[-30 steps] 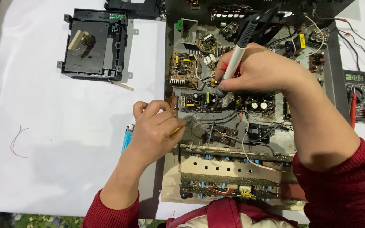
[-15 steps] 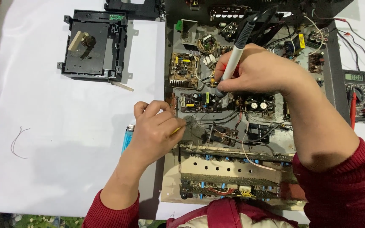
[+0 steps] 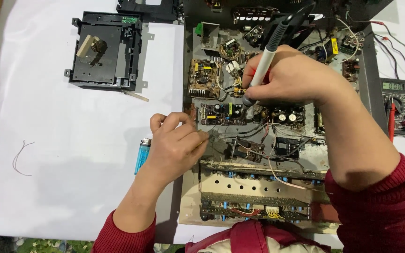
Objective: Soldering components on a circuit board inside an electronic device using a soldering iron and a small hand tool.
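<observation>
Soldering iron (image 3: 264,63), light and rigid, sits pen-style in my right hand (image 3: 289,77), fingers clamped low on its grip, tip over the fragile circuit board (image 3: 223,114). My left hand (image 3: 176,143) pinches thin solder wire, I judge.

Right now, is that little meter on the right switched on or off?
On: the multimeter at the chassis's right edge shows dark digits on its lit grey display.

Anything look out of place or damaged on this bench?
A stray bent wire lies alone on the white sheet, far from the open chassis. The chassis boards look grimy and browned. A blue lighter lies beside the left hand.
</observation>
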